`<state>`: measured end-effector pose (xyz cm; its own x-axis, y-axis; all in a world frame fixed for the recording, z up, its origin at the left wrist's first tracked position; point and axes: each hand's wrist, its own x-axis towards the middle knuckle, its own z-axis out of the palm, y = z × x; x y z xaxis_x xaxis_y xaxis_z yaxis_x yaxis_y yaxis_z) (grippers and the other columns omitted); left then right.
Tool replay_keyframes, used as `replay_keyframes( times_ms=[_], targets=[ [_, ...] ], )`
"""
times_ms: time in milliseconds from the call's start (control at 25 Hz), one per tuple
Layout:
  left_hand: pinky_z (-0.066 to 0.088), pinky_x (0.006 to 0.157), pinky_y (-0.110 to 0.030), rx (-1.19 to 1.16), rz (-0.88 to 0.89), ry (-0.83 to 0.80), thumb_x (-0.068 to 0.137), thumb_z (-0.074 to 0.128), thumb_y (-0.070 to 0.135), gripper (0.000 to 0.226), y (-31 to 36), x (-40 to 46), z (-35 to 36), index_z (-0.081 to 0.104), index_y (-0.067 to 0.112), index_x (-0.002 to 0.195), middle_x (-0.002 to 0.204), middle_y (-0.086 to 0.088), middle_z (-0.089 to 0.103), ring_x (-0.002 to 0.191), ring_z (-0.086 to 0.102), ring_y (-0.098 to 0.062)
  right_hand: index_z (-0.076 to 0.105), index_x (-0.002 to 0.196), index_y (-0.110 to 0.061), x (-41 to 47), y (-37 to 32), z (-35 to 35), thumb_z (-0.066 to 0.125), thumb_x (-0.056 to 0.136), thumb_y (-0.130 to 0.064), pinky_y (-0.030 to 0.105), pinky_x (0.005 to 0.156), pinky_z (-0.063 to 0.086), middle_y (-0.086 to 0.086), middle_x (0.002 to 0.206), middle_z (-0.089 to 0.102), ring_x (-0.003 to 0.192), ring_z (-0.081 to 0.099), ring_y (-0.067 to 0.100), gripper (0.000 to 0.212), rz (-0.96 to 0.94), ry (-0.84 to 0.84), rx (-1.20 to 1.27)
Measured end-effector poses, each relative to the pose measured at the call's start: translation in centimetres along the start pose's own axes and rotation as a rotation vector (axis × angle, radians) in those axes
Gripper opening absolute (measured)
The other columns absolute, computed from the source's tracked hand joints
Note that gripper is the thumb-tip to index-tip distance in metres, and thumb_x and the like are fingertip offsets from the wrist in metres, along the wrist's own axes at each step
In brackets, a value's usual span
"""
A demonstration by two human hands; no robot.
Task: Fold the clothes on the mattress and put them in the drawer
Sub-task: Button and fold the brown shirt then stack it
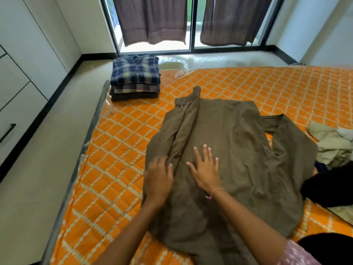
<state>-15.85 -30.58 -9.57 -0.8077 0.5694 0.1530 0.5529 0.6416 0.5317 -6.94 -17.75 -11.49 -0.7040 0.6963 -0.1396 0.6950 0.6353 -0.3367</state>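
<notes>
An olive-brown shirt lies spread on the orange quilted mattress, its left sleeve folded in along the body. My left hand rests on that folded sleeve edge, blurred, fingers slightly bent. Flat on the shirt's middle lies my right hand, fingers straight and spread. A stack of folded shirts, with a blue-and-yellow plaid one on top, sits at the mattress's far left corner.
White drawers with a black handle line the left wall beside a strip of floor. A pile of beige clothes and a black garment lie at the right. Curtains hang over a glass door behind.
</notes>
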Motion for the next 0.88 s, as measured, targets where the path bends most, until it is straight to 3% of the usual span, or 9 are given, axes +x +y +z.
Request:
replay_keyframes(
  times_ms=[80,160,240,320,480,560,640,760,880],
  targets=[
    [0.037,0.099,-0.044,0.071,-0.127,-0.027,0.094,0.050,0.034,0.051,-1.4,6.4,0.6,0.043,0.007,0.136,0.139,-0.017,0.044,0.128,0.040,-0.034,0.002,0.152,-0.030,3.0,-1.0,0.1,0.029,0.094,-0.061,0.050,0.116,0.004,0.005,0.160,-0.009,0.147,-0.010,0.021,0.071,-0.078,-0.088,-0.029],
    [0.037,0.102,-0.044,0.093,-0.227,-0.270,0.092,0.052,0.045,0.067,-3.0,11.2,2.6,0.034,0.004,0.141,0.144,-0.019,0.038,0.132,0.036,-0.035,-0.001,0.151,-0.032,5.3,-1.8,0.6,0.028,0.092,-0.064,0.051,0.116,0.003,0.002,0.160,-0.010,0.147,-0.010,0.020,0.073,-0.119,-0.202,-0.035],
    [0.041,0.100,-0.045,-0.057,-0.357,-0.362,0.086,0.054,0.056,0.077,-4.0,14.3,3.7,0.039,0.001,0.137,0.140,-0.021,0.044,0.127,0.043,-0.037,0.003,0.152,-0.032,7.0,-2.4,0.7,0.028,0.091,-0.067,0.054,0.115,0.003,-0.001,0.160,-0.005,0.147,-0.006,0.020,0.074,-0.150,-0.321,-0.034],
    [0.040,0.101,-0.049,-0.155,-0.530,-0.287,0.084,0.051,0.064,0.077,-4.1,16.7,4.6,0.051,-0.001,0.126,0.130,-0.021,0.054,0.119,0.051,-0.038,0.014,0.151,-0.034,8.4,-3.1,0.8,0.031,0.089,-0.069,0.058,0.114,0.004,-0.002,0.160,0.000,0.147,-0.002,0.022,0.073,-0.179,-0.433,-0.087],
    [0.038,0.096,-0.045,0.271,-0.200,-0.262,0.092,0.047,0.051,0.043,-1.1,17.9,5.3,0.063,0.014,0.108,0.114,-0.011,0.061,0.108,0.056,-0.031,0.030,0.146,-0.035,9.4,-2.6,1.2,0.041,0.089,-0.065,0.058,0.114,0.001,-0.004,0.160,0.005,0.147,-0.002,0.023,0.066,-0.166,-0.541,-0.015],
    [0.047,0.081,-0.038,0.098,-0.136,-0.203,0.094,0.049,0.028,0.022,-0.8,18.4,6.1,0.067,0.014,0.098,0.107,-0.011,0.065,0.098,0.059,-0.030,0.048,0.137,-0.030,10.0,-2.2,1.1,0.041,0.090,-0.062,0.051,0.116,0.015,-0.001,0.155,0.028,0.145,0.018,0.023,0.057,-0.120,-0.480,0.205],
    [0.048,0.076,-0.036,-0.080,-0.269,-0.186,0.093,0.050,0.027,0.023,-0.8,18.7,6.6,0.064,0.013,0.081,0.090,-0.012,0.065,0.085,0.060,-0.029,0.062,0.123,-0.019,10.6,-2.4,0.1,0.042,0.095,-0.053,0.033,0.106,0.034,0.005,0.136,0.055,0.130,0.044,0.024,0.049,-0.004,-0.367,0.505],
    [0.043,0.081,-0.036,-0.231,-0.436,-0.220,0.085,0.061,0.039,0.029,-0.6,19.1,7.1,0.064,0.012,0.076,0.082,-0.009,0.063,0.084,0.058,-0.027,0.067,0.110,-0.008,11.1,-3.0,-1.4,0.044,0.098,-0.040,0.028,0.089,0.039,0.012,0.118,0.065,0.114,0.055,0.027,0.042,0.128,-0.245,0.636],
    [0.039,0.068,-0.032,-0.462,-0.383,-0.088,0.081,0.062,0.016,0.011,0.9,19.3,6.0,0.058,0.010,0.073,0.077,-0.011,0.059,0.077,0.055,-0.024,0.063,0.116,-0.005,11.2,-3.1,-2.1,0.051,0.096,-0.032,0.029,0.091,0.040,0.014,0.119,0.065,0.113,0.057,0.028,0.036,0.186,0.048,0.703]
  ],
)
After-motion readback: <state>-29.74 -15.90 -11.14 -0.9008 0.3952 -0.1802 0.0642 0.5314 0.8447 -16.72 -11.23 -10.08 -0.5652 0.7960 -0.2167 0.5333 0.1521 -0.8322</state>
